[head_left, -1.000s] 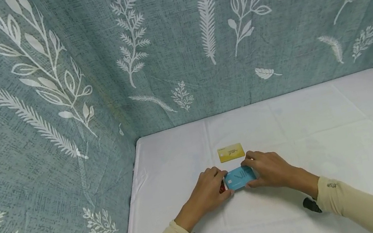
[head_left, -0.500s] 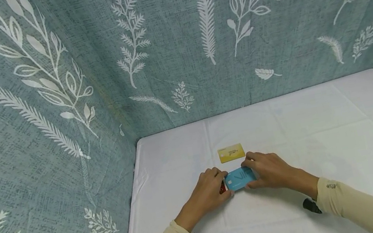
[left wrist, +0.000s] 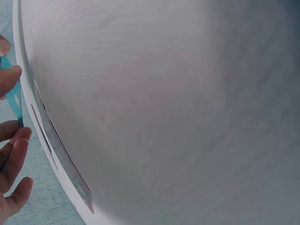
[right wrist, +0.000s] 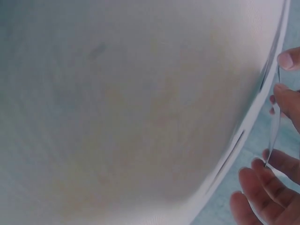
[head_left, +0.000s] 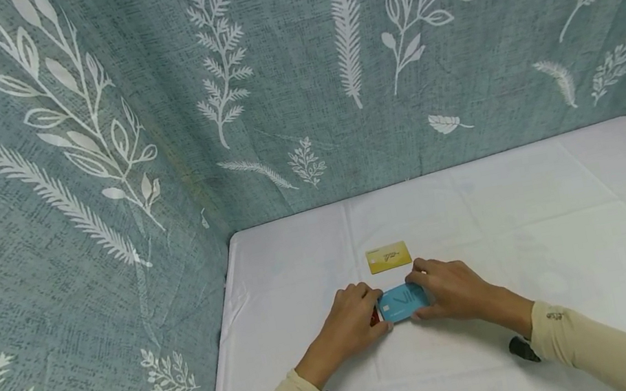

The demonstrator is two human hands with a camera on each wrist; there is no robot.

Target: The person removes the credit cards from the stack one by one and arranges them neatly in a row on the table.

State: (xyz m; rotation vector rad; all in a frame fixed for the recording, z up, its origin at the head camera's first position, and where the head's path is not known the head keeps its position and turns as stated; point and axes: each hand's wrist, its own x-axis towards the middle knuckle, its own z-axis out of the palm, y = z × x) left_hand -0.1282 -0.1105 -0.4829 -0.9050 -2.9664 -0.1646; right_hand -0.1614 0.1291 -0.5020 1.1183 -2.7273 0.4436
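Observation:
In the head view, a blue bank card (head_left: 402, 303) with a chip lies between my two hands, close over the white table. My left hand (head_left: 349, 320) has its fingers at the far edge and its thumb at the near edge of a red card (head_left: 375, 316), most of which the hand hides. The blue card's left end meets those fingertips. My right hand (head_left: 450, 288) pinches the blue card's right end between fingers and thumb. Seen edge-on, the blue card (left wrist: 16, 101) shows between fingers in the left wrist view; the right wrist view shows a thin card edge (right wrist: 274, 129) between fingers.
A yellow bank card (head_left: 388, 257) lies flat just beyond the blue one. White cloth covers the table (head_left: 547, 238). Teal curtains (head_left: 291, 73) with white leaf prints stand behind and to the left. A black wrist piece (head_left: 524, 348) shows under the right sleeve.
The right hand and the blue card have shifted very slightly toward the near side of the table. The left hand and the yellow card stay nearly where they were.

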